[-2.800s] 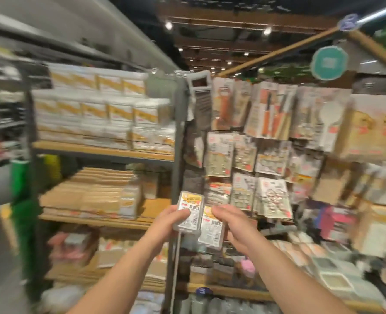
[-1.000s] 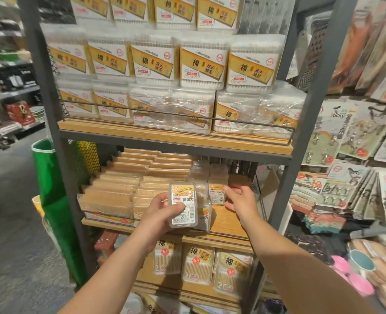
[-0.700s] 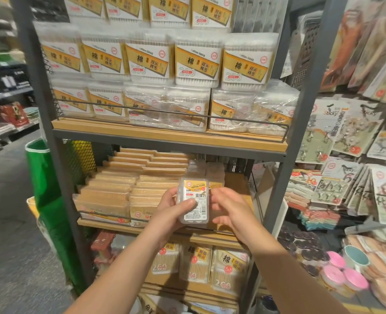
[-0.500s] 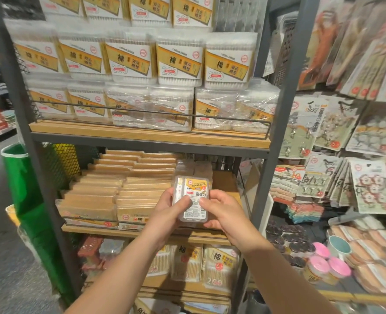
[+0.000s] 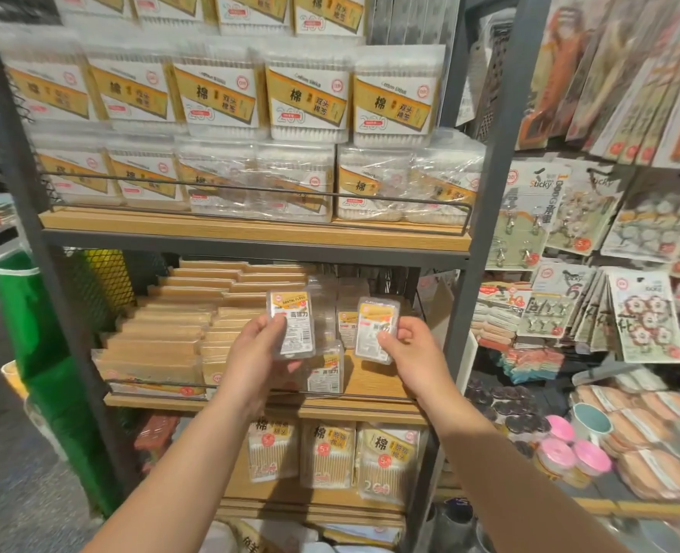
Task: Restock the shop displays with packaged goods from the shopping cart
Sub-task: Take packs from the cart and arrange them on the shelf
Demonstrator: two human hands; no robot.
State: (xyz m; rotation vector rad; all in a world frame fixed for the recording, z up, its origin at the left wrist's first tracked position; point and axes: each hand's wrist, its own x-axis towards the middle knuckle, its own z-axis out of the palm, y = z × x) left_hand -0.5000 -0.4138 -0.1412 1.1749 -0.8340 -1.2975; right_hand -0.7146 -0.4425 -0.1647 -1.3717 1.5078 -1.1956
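My left hand [image 5: 256, 355] grips a clear dental floss box [image 5: 292, 327] with a yellow and white label, upright, in front of the middle shelf [image 5: 374, 387]. My right hand [image 5: 410, 347] pinches a second floss box [image 5: 376, 331] by its right edge, held just right of the first. Behind and below them, a few more floss boxes [image 5: 326, 371] stand on the wooden shelf, next to stacks of flat tan packs [image 5: 162, 341].
Cotton swab boxes [image 5: 306, 101] fill the upper shelf behind a wire rail [image 5: 258, 189]. Swab packs [image 5: 324, 453] stand on the lower shelf. Grey uprights [image 5: 482, 217] frame the unit. Hanging hook packs [image 5: 645, 313] and pink tubs [image 5: 573, 453] are at right; a green bag [image 5: 31, 313] at left.
Both hands held the stack together half a second ago. Now my right hand has drawn one floss box off to the right, leaving the other in my left hand.
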